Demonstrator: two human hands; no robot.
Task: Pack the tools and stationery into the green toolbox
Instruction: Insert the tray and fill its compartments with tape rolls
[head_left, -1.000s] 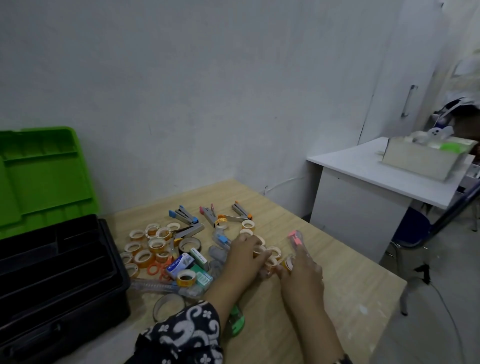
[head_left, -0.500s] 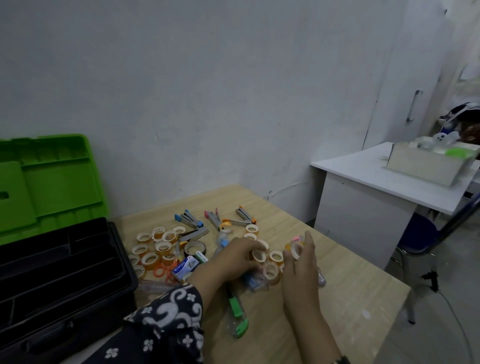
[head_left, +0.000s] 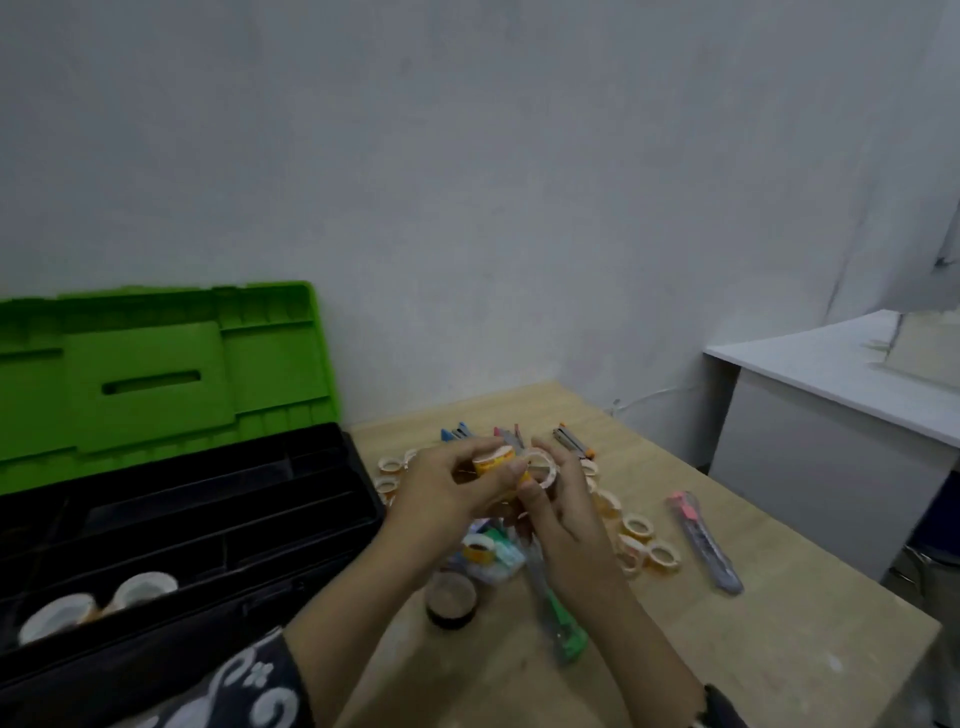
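Observation:
The toolbox stands open at the left, its green lid (head_left: 156, 374) leaning back on the wall and its black body (head_left: 208, 525) holding two white tape rolls (head_left: 98, 605) in the near compartment. Both hands are raised above the pile of stationery. My left hand (head_left: 441, 493) grips a stack of small orange tape rolls (head_left: 491, 462). My right hand (head_left: 563, 512) pinches a small white-rimmed tape roll (head_left: 540, 467) right beside that stack. More small tape rolls (head_left: 641, 540) lie on the wooden table (head_left: 727, 649).
A pink-topped cutter (head_left: 701, 540) lies to the right and a green-handled cutter (head_left: 563, 618) below my hands. A dark tape roll (head_left: 451, 597) sits near the table front. Staplers (head_left: 571, 439) lie at the back. A white desk (head_left: 841, 384) stands at the right.
Both hands have lifted off the table with tape rolls and come together above the pile. My view has swung left, so more of the toolbox shows.

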